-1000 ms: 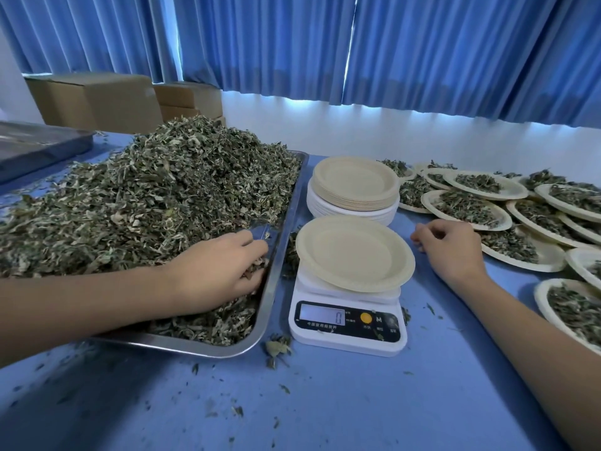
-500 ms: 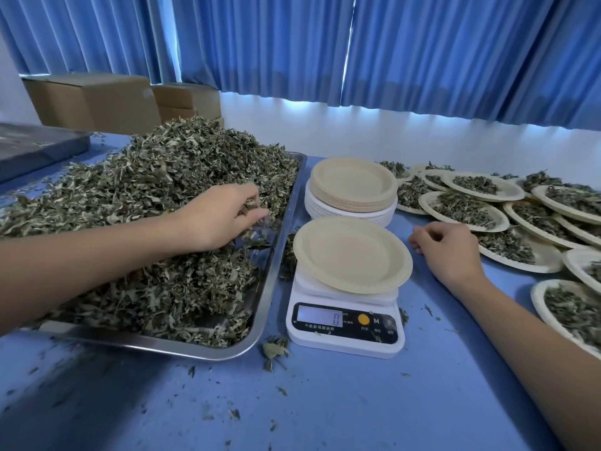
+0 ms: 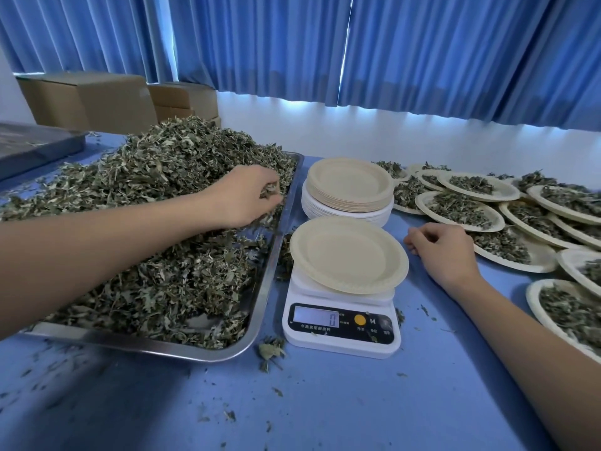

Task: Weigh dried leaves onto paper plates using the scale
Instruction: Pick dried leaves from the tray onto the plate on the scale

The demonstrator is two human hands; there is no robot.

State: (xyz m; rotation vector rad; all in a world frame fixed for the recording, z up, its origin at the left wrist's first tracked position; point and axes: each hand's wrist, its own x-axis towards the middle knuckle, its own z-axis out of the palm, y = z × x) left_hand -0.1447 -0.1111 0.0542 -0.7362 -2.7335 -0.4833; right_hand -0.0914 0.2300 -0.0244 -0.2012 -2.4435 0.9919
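A person's left hand [image 3: 242, 196] is curled around a clump of dried leaves [image 3: 156, 203], fingers closed on the flakes above the right rim of a metal tray [image 3: 263, 288] heaped with the same crushed green material. The tray fills the left half of a blue table [image 3: 325, 402], its front corner reaching toward the near edge.

Just beside the tray's right rim sits a white digital scale [image 3: 341, 323] — its display reads zero — carrying an empty paper plate [image 3: 348, 255]. Behind it, toward the far edge, stands a stack of paper plates [image 3: 349, 190], beige ones on top of white ones.

The right hand [image 3: 442, 252] rests on the table to the right of the scale, fingers loosely curled under and holding nothing visible. Beyond it, filled plates [image 3: 461, 206] overlap one another across the table's right side, each carrying a portion of leaves.

Loose leaf scraps [image 3: 270, 351] dot the table near the tray's front corner. Cardboard boxes [image 3: 91, 99] stand past the far left corner — blue curtains [image 3: 325, 43] hang behind.
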